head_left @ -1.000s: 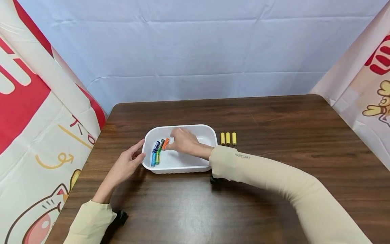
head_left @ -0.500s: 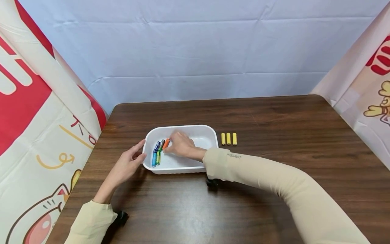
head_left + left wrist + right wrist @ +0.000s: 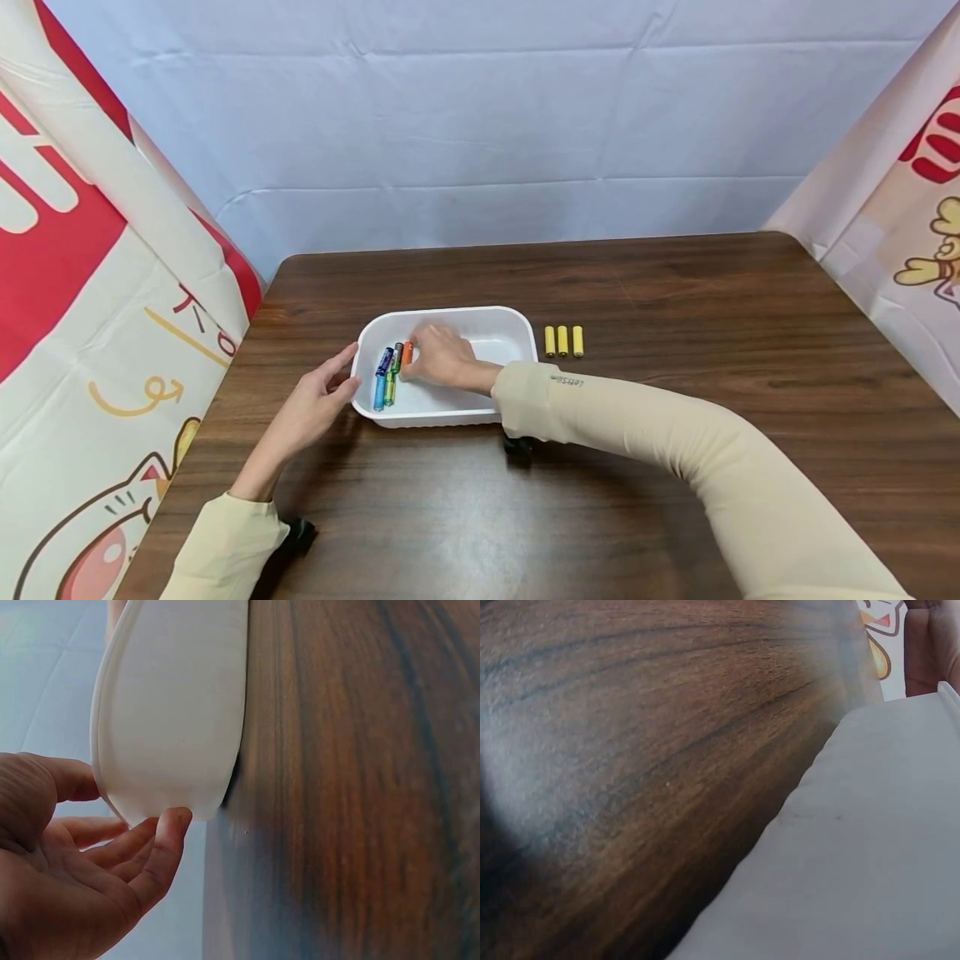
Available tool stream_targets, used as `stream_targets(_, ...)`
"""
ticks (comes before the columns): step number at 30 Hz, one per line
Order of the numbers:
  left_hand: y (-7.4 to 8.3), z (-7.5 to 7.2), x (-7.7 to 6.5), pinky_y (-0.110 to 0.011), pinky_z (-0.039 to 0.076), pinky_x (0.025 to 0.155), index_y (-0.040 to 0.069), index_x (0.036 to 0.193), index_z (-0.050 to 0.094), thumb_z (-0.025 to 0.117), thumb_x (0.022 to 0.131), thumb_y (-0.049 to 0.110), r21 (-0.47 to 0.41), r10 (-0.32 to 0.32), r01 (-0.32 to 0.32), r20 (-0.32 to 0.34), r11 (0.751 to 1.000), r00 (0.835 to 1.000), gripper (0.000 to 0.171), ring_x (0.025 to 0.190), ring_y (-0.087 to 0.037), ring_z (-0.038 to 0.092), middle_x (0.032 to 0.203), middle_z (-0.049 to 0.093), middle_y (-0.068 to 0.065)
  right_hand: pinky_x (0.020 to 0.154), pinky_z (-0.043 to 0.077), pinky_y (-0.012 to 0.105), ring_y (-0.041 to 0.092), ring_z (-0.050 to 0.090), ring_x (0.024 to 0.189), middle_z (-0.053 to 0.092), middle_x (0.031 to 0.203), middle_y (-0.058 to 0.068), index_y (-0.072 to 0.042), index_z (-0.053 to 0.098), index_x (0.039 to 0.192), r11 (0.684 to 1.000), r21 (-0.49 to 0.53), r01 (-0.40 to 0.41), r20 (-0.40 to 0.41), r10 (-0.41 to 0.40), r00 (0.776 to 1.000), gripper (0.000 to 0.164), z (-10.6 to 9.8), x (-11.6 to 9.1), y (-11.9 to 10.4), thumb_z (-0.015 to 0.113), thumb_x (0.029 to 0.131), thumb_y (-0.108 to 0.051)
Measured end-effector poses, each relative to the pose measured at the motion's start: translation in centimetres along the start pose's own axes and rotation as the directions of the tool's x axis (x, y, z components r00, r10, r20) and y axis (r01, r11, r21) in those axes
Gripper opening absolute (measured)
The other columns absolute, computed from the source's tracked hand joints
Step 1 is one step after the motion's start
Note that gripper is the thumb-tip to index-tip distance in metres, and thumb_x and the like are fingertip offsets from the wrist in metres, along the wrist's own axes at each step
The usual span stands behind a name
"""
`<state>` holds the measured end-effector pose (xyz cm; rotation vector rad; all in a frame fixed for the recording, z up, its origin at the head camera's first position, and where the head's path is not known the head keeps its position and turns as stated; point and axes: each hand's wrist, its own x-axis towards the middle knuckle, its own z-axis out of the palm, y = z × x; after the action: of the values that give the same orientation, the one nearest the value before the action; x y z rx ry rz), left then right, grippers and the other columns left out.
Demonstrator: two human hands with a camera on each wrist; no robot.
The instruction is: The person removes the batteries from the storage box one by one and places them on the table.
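Note:
A white plastic bin (image 3: 442,410) sits on the table. Inside, towards its left end, lie a dark blue battery (image 3: 385,361), a light blue battery (image 3: 379,392), a green battery (image 3: 397,358) and a yellow-green battery (image 3: 389,389), set in two columns. Beside them my right hand (image 3: 442,357) pinches an orange battery (image 3: 407,353) by its ends, against the bin floor. My left hand (image 3: 309,408) touches the bin's left end with loosely spread fingers; the left wrist view shows its fingertips (image 3: 176,817) on the outer wall. The bin's side hides the right hand in the right wrist view.
Three yellow batteries (image 3: 562,342) stand in a row on the dark wooden table (image 3: 675,333), just right of the bin. Pale cloth (image 3: 480,125) hangs behind the table, with printed cloth on both sides.
My right hand has moved slightly left, bringing the orange battery closer to the green one and turning it more in line with it. The left hand stays at the bin's end.

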<state>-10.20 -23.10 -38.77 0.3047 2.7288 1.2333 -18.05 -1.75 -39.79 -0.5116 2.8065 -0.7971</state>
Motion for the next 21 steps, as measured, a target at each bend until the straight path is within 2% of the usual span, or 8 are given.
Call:
stream_targets(11, -0.1, -0.04, 0.1, -0.055, 0.05, 0.1, 0.003, 0.161, 0.032, 0.054, 0.108, 0.015, -0.017, -0.003, 0.003, 0.007, 1.0, 1.0, 0.059, 0.12, -0.039, 0.059, 0.148, 0.05, -0.03, 0.067, 0.049, 0.028, 0.017, 0.058, 0.086, 0.069, 0.109, 0.003, -0.009, 0.071, 0.12, 0.999, -0.046, 0.018, -0.009, -0.019, 1.0, 0.052, 0.19, 0.05, 0.16, 0.092, 0.079, -0.033)
stream_targets(21, -0.27, 0.03, 0.1, -0.056, 0.051, 0.1, 0.003, 0.161, 0.032, 0.054, 0.108, 0.016, -0.006, -0.003, 0.003, 0.004, 1.0, 1.0, 0.059, 0.117, -0.038, 0.059, 0.15, 0.048, -0.03, 0.071, 0.052, 0.031, 0.016, 0.057, 0.091, 0.069, 0.116, 0.003, -0.01, 0.071, 0.124, 0.996, -0.084, 0.028, 0.025, -0.026, 0.999, 0.054, 0.25, 0.17, 0.22, 0.091, 0.08, -0.035)
